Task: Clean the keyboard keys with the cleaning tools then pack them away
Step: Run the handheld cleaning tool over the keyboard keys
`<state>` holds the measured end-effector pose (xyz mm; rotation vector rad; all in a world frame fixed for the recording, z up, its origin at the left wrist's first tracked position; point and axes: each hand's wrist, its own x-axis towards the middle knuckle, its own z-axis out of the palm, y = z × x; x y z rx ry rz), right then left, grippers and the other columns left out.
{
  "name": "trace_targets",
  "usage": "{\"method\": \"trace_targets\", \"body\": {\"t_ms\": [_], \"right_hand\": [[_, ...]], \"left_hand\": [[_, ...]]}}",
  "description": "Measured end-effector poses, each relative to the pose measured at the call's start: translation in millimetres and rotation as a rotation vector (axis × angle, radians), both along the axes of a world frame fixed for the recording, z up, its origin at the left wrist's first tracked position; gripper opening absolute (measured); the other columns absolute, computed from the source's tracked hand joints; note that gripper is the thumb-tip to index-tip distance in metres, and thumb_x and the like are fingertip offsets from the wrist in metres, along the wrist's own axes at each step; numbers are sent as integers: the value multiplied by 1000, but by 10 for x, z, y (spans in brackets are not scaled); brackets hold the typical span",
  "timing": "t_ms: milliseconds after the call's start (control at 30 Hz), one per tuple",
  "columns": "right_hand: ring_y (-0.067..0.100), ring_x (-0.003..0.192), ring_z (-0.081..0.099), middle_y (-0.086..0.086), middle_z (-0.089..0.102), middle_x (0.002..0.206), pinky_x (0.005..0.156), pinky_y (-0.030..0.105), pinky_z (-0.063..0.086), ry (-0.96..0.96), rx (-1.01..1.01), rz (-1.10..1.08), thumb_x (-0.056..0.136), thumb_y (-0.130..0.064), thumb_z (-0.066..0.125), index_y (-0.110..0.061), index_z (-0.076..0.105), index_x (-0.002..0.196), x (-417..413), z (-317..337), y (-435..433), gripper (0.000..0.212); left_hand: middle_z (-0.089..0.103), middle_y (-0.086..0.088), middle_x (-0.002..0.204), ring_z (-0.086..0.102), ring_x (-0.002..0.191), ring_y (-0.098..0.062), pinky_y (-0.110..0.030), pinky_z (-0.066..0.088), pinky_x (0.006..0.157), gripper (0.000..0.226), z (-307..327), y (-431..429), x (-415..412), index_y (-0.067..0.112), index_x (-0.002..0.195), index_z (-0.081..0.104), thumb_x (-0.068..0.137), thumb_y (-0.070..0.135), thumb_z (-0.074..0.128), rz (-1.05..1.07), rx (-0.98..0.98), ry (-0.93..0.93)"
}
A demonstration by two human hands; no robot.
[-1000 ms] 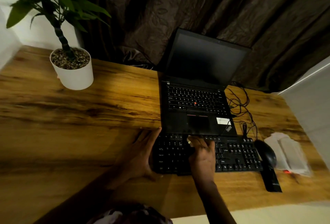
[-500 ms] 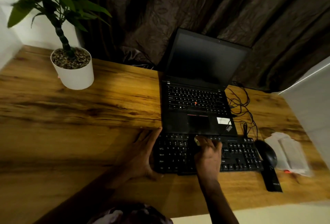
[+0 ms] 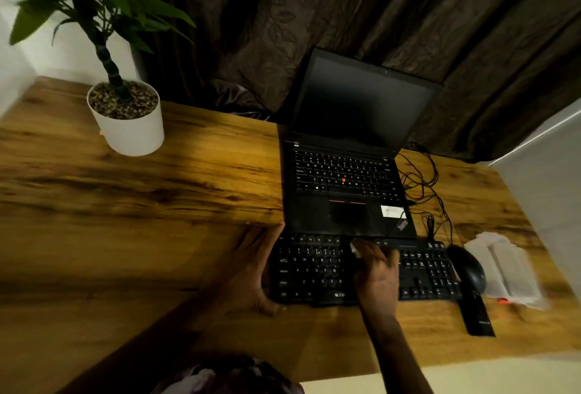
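A black keyboard (image 3: 314, 271) lies on the wooden desk in front of the laptop. My left hand (image 3: 248, 271) braces its left end, fingers stretched along the edge and thumb at the front corner. My right hand (image 3: 377, 271) rests on the middle keys with its fingers curled. A small pale cleaning tool (image 3: 353, 247) sticks out of the fingertips near the top key row. Most of the tool is hidden by the hand. A clear plastic case (image 3: 503, 268) lies at the right end of the desk.
An open black laptop (image 3: 345, 211) sits just behind the keyboard, with cables (image 3: 421, 180) to its right. A black mouse (image 3: 468, 271) and a flat black bar (image 3: 476, 315) lie right of the keyboard. A white plant pot (image 3: 132, 129) stands far left.
My right hand has slid rightward along the keyboard with the tool. My left hand has stayed at the keyboard's left end.
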<state>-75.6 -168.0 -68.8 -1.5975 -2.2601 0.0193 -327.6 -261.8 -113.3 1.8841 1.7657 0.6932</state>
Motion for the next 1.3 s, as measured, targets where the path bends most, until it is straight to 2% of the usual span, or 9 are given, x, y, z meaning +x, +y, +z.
{"method": "trace_targets", "body": {"t_ms": [200, 433, 533, 600, 733, 933, 1033, 1167, 1300], "right_hand": [[22, 90, 42, 9, 72, 107, 73, 41, 44, 51, 46, -88, 58, 18, 65, -10, 71, 104, 283, 13, 152, 54], [19, 93, 41, 10, 72, 106, 77, 36, 38, 18, 72, 29, 54, 20, 70, -8, 71, 106, 229, 10, 131, 58], [23, 88, 38, 12, 72, 102, 73, 35, 34, -5, 93, -125, 74, 5, 53, -9, 70, 107, 367, -42, 216, 40], [24, 87, 38, 13, 72, 101, 74, 39, 38, 6, 96, -148, 77, 3, 48, -7, 69, 110, 299, -57, 197, 41], [21, 91, 39, 14, 72, 104, 70, 45, 49, 34, 88, 16, 58, 21, 65, -5, 69, 109, 131, 32, 127, 57], [29, 90, 39, 13, 72, 107, 68, 35, 38, 30, 60, -236, 74, 15, 61, -9, 70, 111, 470, -40, 275, 46], [24, 87, 39, 13, 72, 103, 70, 37, 44, 46, 73, -158, 71, 19, 63, -8, 70, 110, 323, -39, 215, 48], [27, 86, 42, 11, 72, 107, 69, 29, 30, 10, 62, -88, 63, 21, 63, -10, 70, 109, 377, -42, 243, 56], [39, 88, 48, 24, 66, 101, 67, 41, 46, 54, 9, -265, 76, 15, 63, -4, 69, 110, 403, -7, 265, 39]], "left_hand": [[6, 3, 165, 1, 151, -17, -45, 16, 122, 148, -17, -14, -4, 33, 155, -15, 45, 88, 67, 0, -9, 5], [8, 3, 164, 5, 151, -18, -44, 20, 121, 150, 35, -17, -3, 32, 155, -13, 43, 80, 74, 0, -24, -9], [6, 4, 164, 5, 151, -19, -48, 21, 120, 151, 8, -7, -12, 33, 154, -17, 42, 84, 71, -3, -47, 13], [5, 4, 165, 4, 152, -19, -49, 19, 121, 151, -9, 0, -10, 34, 154, -18, 42, 86, 70, -11, -44, 7], [6, 5, 165, 4, 151, -18, -47, 19, 121, 152, -10, 7, 5, 33, 155, -16, 43, 86, 72, -11, -27, -25], [7, 5, 165, 3, 151, -17, -46, 16, 122, 152, -30, 3, -8, 32, 155, -16, 42, 86, 71, -9, -14, -14], [5, 5, 165, 2, 151, -17, -43, 10, 123, 152, -51, 12, 3, 32, 154, -17, 42, 88, 70, -10, -20, 10], [2, 5, 165, -3, 152, -15, -36, -1, 123, 152, -59, 15, 6, 31, 155, -17, 44, 89, 69, -12, -6, 6], [1, 4, 165, -3, 152, -16, -36, -1, 123, 151, -39, 14, -4, 30, 155, -16, 44, 93, 65, -19, 0, 6]]}}
